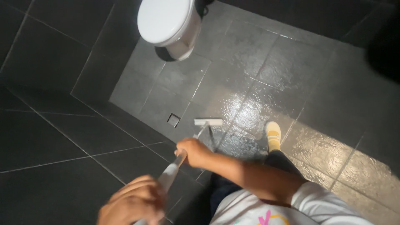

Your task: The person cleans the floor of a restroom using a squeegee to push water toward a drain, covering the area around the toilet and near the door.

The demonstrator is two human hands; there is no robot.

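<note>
My right hand grips the light-coloured handle of a long floor tool, lower down the shaft. Higher up the same handle, close to the camera and blurred, is my left hand, also closed around it. The tool's flat white head rests on the dark tiled floor, which is wet and shiny around it. My foot in a pale yellow shoe stands just right of the head.
A white toilet with its lid closed stands at the top. A small square floor drain sits just left of the tool's head. Dark tiled walls rise on the left.
</note>
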